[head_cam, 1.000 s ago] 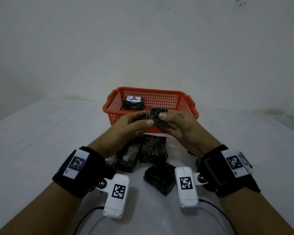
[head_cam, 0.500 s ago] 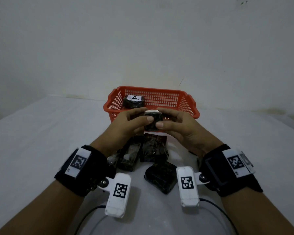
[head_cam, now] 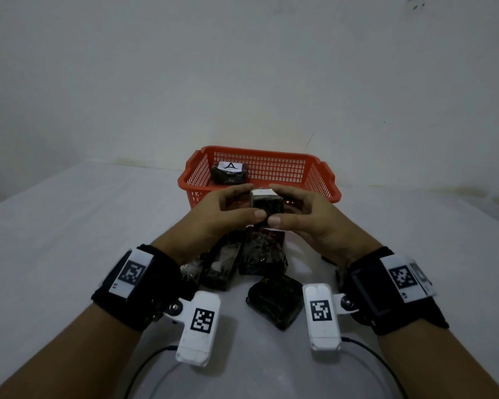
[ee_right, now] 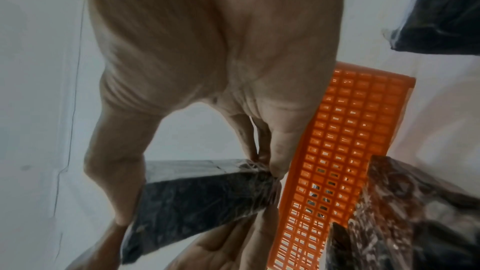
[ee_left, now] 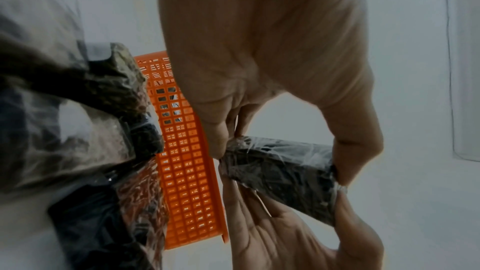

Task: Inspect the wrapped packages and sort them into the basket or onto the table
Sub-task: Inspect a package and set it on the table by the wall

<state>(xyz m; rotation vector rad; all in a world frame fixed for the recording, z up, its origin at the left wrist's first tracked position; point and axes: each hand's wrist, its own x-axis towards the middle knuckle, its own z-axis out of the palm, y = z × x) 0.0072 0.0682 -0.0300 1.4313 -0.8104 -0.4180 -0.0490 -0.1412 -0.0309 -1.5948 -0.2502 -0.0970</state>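
Note:
A small dark package wrapped in clear film (head_cam: 267, 205) (ee_left: 280, 174) (ee_right: 200, 196) is held up in front of the orange basket (head_cam: 323, 180), with a white label on its upper face. My left hand (head_cam: 239, 205) pinches its left side between thumb and fingers. My right hand (head_cam: 288, 205) pinches its right side the same way. Inside the basket at the left lies another wrapped package with a white label marked A (head_cam: 229, 172). Several dark wrapped packages (head_cam: 254, 257) lie on the white table below my hands.
The orange basket stands at the back of the white table (head_cam: 69, 240), near the wall. One wrapped package (head_cam: 275, 300) lies alone nearer to me, between my wrists. Two cables (head_cam: 144, 367) run across the table's front.
Both hands have turned the held package, so its white label now faces up toward me. The package sits slightly higher against the basket's front.

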